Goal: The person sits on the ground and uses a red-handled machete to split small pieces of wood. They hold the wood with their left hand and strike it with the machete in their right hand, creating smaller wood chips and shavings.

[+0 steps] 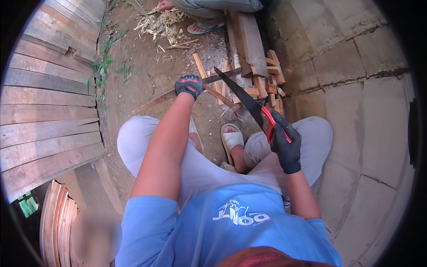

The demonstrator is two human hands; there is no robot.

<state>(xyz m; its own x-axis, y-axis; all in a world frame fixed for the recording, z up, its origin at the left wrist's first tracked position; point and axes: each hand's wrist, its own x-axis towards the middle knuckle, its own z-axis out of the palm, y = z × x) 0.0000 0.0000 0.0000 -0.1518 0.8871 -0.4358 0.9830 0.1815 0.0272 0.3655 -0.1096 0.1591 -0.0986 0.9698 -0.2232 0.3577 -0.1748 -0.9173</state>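
Note:
My right hand (286, 142), in a black glove, is closed round the red handle of a handsaw (246, 99). The saw's dark blade slants up and to the left, its tip near the far end of a long wooden strip (155, 101). My left hand (190, 86), gloved in black with red trim, is closed over that strip, which lies slantwise ahead of my feet. Whether the blade touches the wood I cannot tell. Short pieces of cut wood (260, 84) lie heaped beyond the saw, beside a thick timber beam (251, 42).
Another person's leg (213, 10) and sandalled foot are at the far side, near a heap of wood shavings (162, 24). A plank wall (49, 102) stands on the left, a block wall (342, 107) on the right. Loose sticks (199, 65) lie on the dirt floor.

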